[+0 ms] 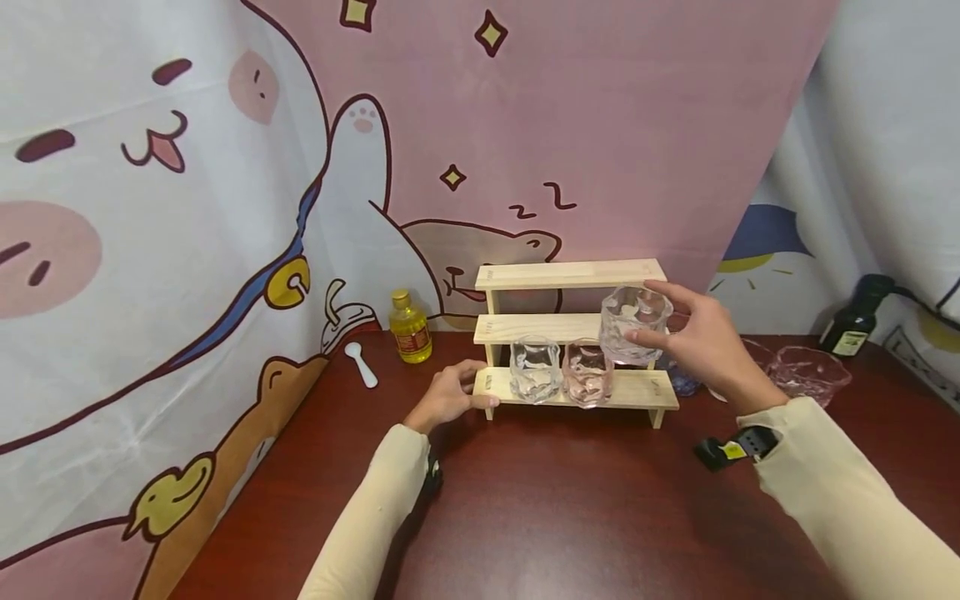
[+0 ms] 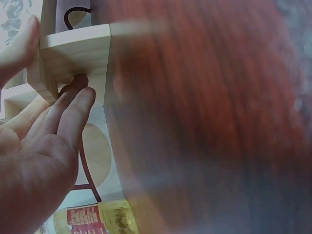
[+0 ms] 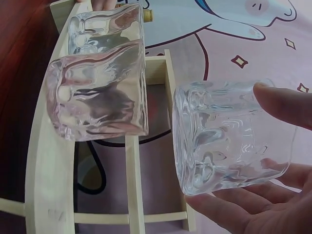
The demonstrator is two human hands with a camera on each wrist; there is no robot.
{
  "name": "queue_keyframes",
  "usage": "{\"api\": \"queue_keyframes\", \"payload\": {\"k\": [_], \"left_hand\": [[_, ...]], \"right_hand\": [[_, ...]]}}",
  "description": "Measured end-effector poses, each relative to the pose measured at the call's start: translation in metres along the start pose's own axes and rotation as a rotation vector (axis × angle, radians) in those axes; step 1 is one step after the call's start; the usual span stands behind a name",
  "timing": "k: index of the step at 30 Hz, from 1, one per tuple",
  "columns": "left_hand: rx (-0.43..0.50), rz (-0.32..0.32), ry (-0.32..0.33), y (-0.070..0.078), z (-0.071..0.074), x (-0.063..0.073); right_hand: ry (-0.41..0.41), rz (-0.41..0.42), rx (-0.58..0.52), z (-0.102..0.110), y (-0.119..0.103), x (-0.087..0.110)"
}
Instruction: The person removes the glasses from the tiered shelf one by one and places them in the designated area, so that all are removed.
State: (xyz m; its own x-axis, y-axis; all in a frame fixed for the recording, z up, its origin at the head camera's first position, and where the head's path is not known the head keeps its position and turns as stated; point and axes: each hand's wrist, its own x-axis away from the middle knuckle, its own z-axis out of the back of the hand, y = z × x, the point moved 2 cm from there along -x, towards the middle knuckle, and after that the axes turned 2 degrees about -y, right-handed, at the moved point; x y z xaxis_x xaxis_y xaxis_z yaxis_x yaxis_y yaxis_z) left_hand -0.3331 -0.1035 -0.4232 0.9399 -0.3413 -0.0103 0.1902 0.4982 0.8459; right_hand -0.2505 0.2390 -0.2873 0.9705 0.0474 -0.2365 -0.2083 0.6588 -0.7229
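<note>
My right hand (image 1: 701, 337) grips a clear drinking glass (image 1: 634, 323) with a wavy wall, thumb on one side and fingers on the other. In the right wrist view this glass (image 3: 229, 136) is held beside the upper steps of a wooden tiered rack (image 1: 570, 273). On the rack's lowest step stand two more glasses, a clear one (image 1: 535, 371) and a pinkish one (image 1: 588, 375), side by side. My left hand (image 1: 447, 396) holds the left end of that lowest step. The left wrist view shows its thumb and fingers on either side of the board (image 2: 78, 46).
Left of the rack stand a bottle of yellow oil (image 1: 410, 329) and a white spoon (image 1: 362, 365). Behind my right hand are more glasses, including a pinkish one (image 1: 810, 373). A dark bottle (image 1: 855, 321) stands at the far right. Printed cloth (image 1: 600, 125) hangs behind the table.
</note>
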Motion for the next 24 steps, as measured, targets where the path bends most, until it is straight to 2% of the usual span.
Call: {"api": "queue_keyframes", "payload": {"k": [7, 12, 19, 24], "left_hand": [[0.002, -0.012, 0.002, -0.001, 0.0, -0.001], [0.0, -0.008, 0.007, -0.001, 0.0, -0.001], [0.018, 0.004, -0.003, -0.001, -0.001, 0.0], [0.025, 0.005, 0.0, -0.001, -0.001, -0.001]], "right_hand": [[0.026, 0.013, 0.028, 0.007, 0.011, 0.013], [0.046, -0.004, 0.071, 0.014, 0.019, 0.021], [0.099, 0.013, 0.116, 0.02, 0.033, 0.031], [0.099, -0.006, 0.126, 0.022, 0.043, 0.037]]}}
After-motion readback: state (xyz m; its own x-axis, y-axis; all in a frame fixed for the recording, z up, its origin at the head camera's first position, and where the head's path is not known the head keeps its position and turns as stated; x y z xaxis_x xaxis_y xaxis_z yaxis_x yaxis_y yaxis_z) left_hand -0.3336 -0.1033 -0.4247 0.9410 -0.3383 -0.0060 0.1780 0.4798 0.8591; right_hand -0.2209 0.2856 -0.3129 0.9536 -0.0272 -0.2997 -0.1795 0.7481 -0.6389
